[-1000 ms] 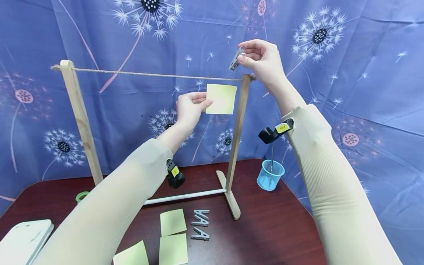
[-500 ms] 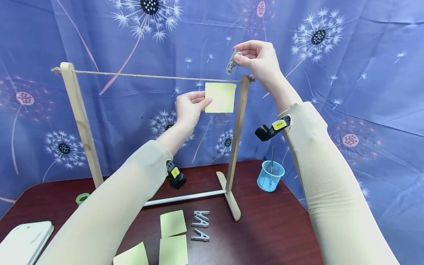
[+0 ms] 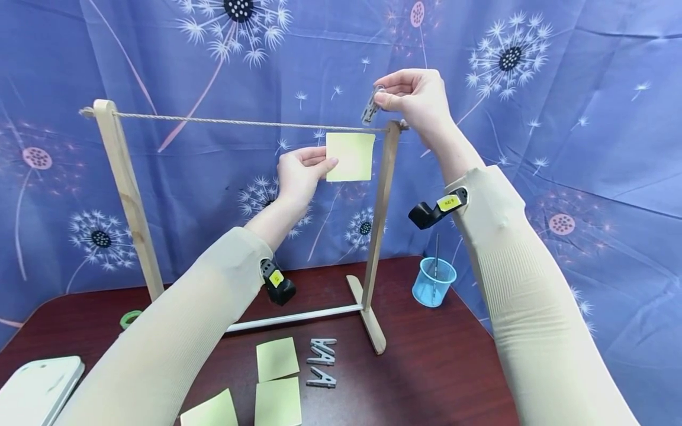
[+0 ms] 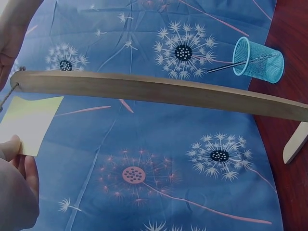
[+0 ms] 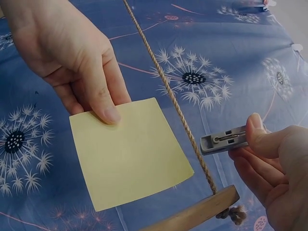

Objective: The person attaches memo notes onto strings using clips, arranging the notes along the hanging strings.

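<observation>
**Poor alignment looks like the main risk**

Nearest, at the bottom of the frame, loose yellow notes (image 3: 277, 402) lie on the table (image 3: 426, 367) beside spare pegs (image 3: 321, 385). The left sleeve (image 3: 176, 319) slants close by; if it dips, it might brush the notes out of place.

Farther out, around the upper middle, the left hand (image 3: 301, 171) pinches the raised paper (image 3: 351, 157) at its left edge, thumb in front. Gripped on that side alone, the free right side could swing or buckle under a push.

In the upper right, the right hand (image 3: 418, 97) pinches a grey peg (image 3: 371, 106) between thumb and fingers, its tip slanting down toward the rope (image 3: 240, 122). I cannot tell whether the peg's mouth is parted or touches the rope. The paper sits just below the rope, and the right wrist view shows a gap between them, so a peg closed there would probably bite rope alone. A careless squeeze could also twist the peg loose and drop it.

The right post (image 3: 380, 219) stands just beside the paper; a knuckle knocking it could shake the rope. The blue cup (image 3: 426, 290), right of centre, seems safe.
</observation>
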{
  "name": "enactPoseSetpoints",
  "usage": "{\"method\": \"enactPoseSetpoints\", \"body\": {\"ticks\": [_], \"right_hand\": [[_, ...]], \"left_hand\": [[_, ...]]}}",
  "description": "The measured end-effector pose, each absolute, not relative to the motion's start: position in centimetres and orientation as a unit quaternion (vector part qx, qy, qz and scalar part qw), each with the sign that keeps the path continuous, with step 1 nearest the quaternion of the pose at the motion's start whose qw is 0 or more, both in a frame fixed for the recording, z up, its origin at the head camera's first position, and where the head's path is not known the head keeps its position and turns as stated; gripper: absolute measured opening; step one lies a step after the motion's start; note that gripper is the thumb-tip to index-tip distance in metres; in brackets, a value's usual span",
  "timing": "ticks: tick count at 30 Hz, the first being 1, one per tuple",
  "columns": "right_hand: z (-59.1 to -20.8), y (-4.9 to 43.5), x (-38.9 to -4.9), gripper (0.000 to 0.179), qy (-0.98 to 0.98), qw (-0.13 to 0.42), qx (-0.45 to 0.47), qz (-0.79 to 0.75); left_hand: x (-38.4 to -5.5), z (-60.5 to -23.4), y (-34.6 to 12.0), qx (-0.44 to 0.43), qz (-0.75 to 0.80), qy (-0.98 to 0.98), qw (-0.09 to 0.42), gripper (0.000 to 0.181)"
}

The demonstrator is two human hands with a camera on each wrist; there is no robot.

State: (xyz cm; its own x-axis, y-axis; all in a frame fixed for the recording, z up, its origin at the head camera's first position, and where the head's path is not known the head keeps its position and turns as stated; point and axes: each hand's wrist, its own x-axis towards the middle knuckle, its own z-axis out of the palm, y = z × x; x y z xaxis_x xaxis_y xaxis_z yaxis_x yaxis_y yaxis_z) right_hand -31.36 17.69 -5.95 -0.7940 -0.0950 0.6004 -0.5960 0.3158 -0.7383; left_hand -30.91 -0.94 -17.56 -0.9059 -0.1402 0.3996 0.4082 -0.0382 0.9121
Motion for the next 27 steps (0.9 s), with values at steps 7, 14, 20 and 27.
{"method": "enactPoseSetpoints", "body": {"ticks": [7,14,20,27], "right_hand": [[-6.02,17.67,-31.18,0.020,-0.793,0.228,0.227,0.517],[-6.00,17.71,-30.89,0.020,-0.803,0.220,0.227,0.504],[-6.03,17.67,-30.79,0.023,-0.831,0.219,0.211,0.467],[-6.10,17.38,-30.62,0.026,-0.842,0.213,0.211,0.448]], "left_hand": [[-30.94,-17.57,-0.98,-0.104,-0.713,-0.666,0.193,0.031],[-30.72,-17.49,-0.90,-0.102,-0.715,-0.665,0.192,0.030],[-30.78,-17.53,-0.70,-0.108,-0.709,-0.669,0.193,0.030],[-30.89,-17.58,-0.43,-0.119,-0.702,-0.675,0.194,0.031]]}}
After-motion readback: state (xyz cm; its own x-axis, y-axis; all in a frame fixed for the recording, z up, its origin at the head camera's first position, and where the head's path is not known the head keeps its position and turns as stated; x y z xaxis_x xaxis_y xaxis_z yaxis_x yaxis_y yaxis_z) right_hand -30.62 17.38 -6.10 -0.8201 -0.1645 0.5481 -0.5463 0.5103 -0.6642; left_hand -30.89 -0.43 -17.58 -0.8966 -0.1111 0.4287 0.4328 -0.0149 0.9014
